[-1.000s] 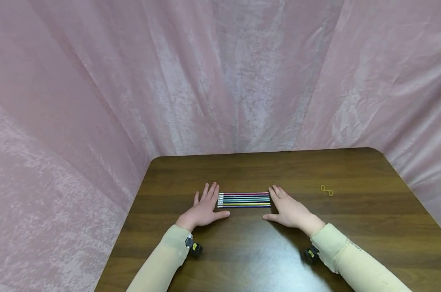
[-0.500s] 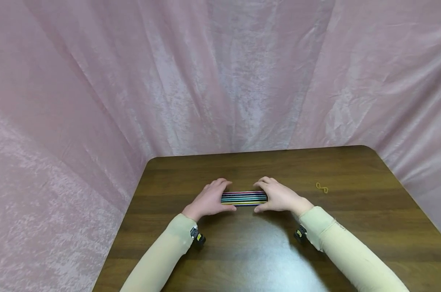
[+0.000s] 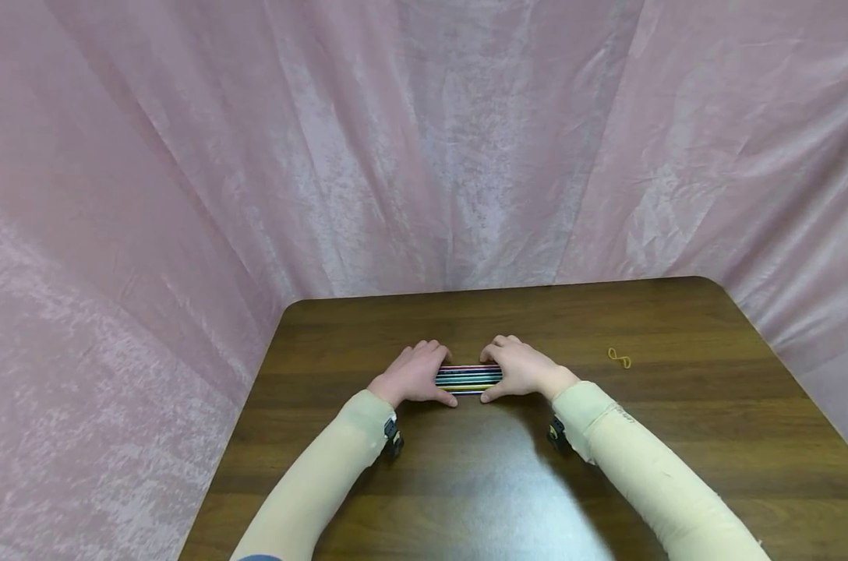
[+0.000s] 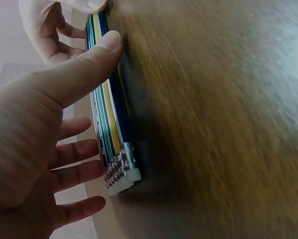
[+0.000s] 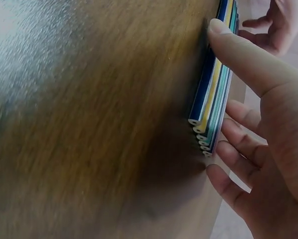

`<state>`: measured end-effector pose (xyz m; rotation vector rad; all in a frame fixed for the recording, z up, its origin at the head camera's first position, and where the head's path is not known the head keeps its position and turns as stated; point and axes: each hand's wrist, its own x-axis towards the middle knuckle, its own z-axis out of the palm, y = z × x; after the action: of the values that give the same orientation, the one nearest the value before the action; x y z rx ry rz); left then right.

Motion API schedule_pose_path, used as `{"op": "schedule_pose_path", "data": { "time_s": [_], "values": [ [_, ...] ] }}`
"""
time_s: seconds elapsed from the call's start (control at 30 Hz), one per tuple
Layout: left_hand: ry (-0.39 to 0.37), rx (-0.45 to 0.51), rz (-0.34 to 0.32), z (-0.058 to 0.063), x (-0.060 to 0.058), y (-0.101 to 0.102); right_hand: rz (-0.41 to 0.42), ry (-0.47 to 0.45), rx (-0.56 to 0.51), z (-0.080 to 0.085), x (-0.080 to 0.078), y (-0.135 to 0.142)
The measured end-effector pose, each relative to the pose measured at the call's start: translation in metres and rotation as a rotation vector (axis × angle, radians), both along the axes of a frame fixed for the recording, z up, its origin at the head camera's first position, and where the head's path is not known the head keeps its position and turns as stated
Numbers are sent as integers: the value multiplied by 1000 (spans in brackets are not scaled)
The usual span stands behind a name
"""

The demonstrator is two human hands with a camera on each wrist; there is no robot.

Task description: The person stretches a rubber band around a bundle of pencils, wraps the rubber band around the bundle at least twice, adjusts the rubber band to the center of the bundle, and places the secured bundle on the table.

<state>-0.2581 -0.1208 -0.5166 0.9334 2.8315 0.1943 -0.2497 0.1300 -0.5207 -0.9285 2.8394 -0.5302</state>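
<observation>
A row of several unsharpened pencils (image 3: 469, 379) lies side by side on the wooden table, in red, dark, teal, yellow and blue. My left hand (image 3: 417, 374) grips the row near its eraser end, thumb on the close edge and fingers along the far edge. White erasers (image 4: 121, 183) in metal bands poke out beneath that palm in the left wrist view. From the other side my right hand (image 3: 524, 369) holds the row the same way, thumb against the blue pencil (image 5: 201, 94). The flat uncut ends (image 5: 201, 137) show in the right wrist view.
A yellow rubber band (image 3: 619, 358), twisted into a loop, lies to the right of the hands. Pink velvet curtains (image 3: 452, 156) hang behind and beside the table (image 3: 466, 483).
Both hands moved inward from the ends of the row. Their spread fingers have curled round its near and far edges, and the gap between the hands has narrowed.
</observation>
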Motion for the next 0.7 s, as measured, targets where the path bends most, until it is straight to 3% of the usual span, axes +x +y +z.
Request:
{"op": "schedule_pose_path", "data": {
  "time_s": [0.43,0.7],
  "values": [
    [-45,1,40,2,-2,12,-83,-32,-87,-11,-2,-7],
    [-52,-13,109,-3,-5,16,-113,-79,-47,-10,-6,-14]
  ]
}}
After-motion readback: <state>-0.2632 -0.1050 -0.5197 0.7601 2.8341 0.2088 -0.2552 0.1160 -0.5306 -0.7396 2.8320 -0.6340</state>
